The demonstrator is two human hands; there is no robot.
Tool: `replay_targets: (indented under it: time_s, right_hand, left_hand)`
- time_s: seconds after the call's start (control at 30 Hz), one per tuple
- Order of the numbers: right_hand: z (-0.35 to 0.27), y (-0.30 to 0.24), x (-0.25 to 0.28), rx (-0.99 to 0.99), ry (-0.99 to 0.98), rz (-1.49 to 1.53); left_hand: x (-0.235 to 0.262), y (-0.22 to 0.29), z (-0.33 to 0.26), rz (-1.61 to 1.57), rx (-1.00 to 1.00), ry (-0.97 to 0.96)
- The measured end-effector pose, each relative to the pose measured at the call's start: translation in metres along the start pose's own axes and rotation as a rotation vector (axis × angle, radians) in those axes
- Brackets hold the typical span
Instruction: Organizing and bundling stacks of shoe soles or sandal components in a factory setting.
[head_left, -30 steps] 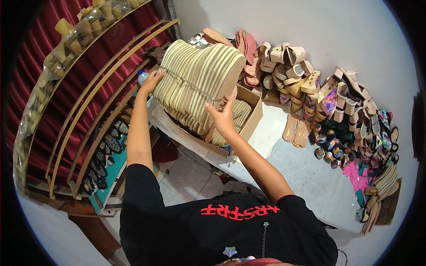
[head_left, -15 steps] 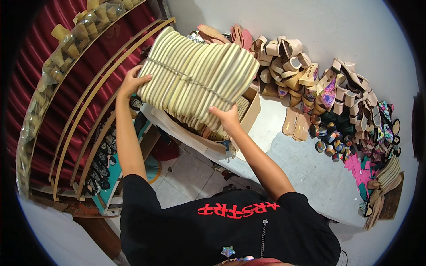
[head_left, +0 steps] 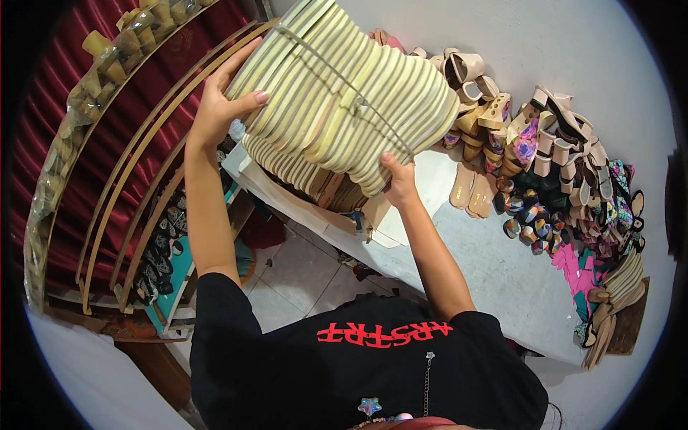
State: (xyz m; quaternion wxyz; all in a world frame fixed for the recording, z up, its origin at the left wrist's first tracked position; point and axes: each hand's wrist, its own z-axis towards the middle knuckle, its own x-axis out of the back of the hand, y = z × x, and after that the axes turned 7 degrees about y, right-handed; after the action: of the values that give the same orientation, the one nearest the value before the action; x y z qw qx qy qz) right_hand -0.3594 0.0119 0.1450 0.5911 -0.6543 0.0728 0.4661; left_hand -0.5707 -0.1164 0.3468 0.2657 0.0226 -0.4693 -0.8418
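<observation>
A thick bundle of cream shoe soles, stacked side by side and tied round with a grey cord, is held up between my two hands. My left hand is closed on its left end, with the thumb over the near edge. At the lower right end, my right hand grips it, thumb on top and the other fingers hidden underneath. Below the bundle, more soles stand in an open cardboard box, which the bundle partly hides.
The box stands on a pale table. A pair of beige insoles, piled sandals, multicoloured heels and pink scraps lie to the right. On the left are curved wooden rails and a shelf of dark shoes.
Both hands have raised the bundle up and to the right, and its right end tilts lower. More of the soles in the box now shows beneath it.
</observation>
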Motion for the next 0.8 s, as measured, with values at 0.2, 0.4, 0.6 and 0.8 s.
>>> replay_targets:
  time_s: [0.2, 0.4, 0.6, 0.8]
  right_hand:
    - [-0.010, 0.007, 0.013, -0.062, 0.104, -0.042]
    - [0.005, 0.039, 0.006, -0.329, 0.198, -0.026]
    - [0.000, 0.053, 0.004, -0.333, 0.287, -0.409]
    - [0.014, 0.061, 0.034, -0.112, 0.400, -0.752]
  left_hand:
    - [-0.021, -0.003, 0.007, 0.029, -0.049, -0.081]
    - [-0.011, -0.007, 0.006, 0.035, 0.064, -0.039]
    - [-0.013, -0.011, -0.004, 0.169, 0.034, -0.106]
    - [-0.038, -0.009, -0.014, 0.164, 0.052, -0.122]
